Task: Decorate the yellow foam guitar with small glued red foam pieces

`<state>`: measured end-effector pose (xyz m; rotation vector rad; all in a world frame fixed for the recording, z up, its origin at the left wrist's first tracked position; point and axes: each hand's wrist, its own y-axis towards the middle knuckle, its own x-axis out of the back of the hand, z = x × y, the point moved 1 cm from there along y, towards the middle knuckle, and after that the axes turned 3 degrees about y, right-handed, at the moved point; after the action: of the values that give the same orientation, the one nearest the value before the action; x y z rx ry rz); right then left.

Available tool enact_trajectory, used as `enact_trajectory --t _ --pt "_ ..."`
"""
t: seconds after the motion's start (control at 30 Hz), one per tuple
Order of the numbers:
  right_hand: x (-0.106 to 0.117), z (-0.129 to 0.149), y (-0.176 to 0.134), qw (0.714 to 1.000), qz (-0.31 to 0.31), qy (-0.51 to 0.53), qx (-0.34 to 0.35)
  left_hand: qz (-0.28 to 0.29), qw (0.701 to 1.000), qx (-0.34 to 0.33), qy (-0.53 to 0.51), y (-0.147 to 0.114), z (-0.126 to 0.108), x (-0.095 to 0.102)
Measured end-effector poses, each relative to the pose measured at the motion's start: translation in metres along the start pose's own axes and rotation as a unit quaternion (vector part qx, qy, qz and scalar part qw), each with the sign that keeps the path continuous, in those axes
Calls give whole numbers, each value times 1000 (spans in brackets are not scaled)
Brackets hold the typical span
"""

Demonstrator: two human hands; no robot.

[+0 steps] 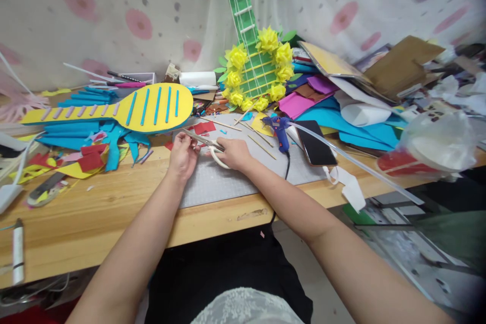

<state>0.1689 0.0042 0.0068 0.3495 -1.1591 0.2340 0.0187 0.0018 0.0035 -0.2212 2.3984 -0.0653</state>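
My right hand [236,154] is closed around the cream handles of a pair of scissors [217,159]. The metal blades point left, close over the fingertips of my left hand [184,156]. That hand is pinched, palm turned up, and whatever sits between its fingers is too small to make out. Both hands are over a grey cutting mat [212,187]. Red scraps [204,127] lie just beyond the blades. Behind my left hand rests a yellow paddle-shaped paper instrument [155,109] with blue strips on its body and pink strips along its neck.
A green paper guitar [248,35] ringed with yellow flowers leans at the back. On the mat's right are a blue glue gun [281,134] with a long glue stick and a phone [316,143]. Coloured paper [357,121] piles up right; a bagged red cup [408,162] stands near the edge.
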Motion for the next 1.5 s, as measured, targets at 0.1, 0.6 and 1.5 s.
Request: enact_trajectory --t 0.1,0.6,1.5 --pt "0 0 1 1000 3 -3 -10 -2 1000 5 4 1 -1 -1" --pt "26 -38 -4 992 -16 -57 -108 -158 950 -197 181 11 -38 17" --pt "17 -32 1 988 -114 86 -61 134 356 -88 921 44 -62 29"
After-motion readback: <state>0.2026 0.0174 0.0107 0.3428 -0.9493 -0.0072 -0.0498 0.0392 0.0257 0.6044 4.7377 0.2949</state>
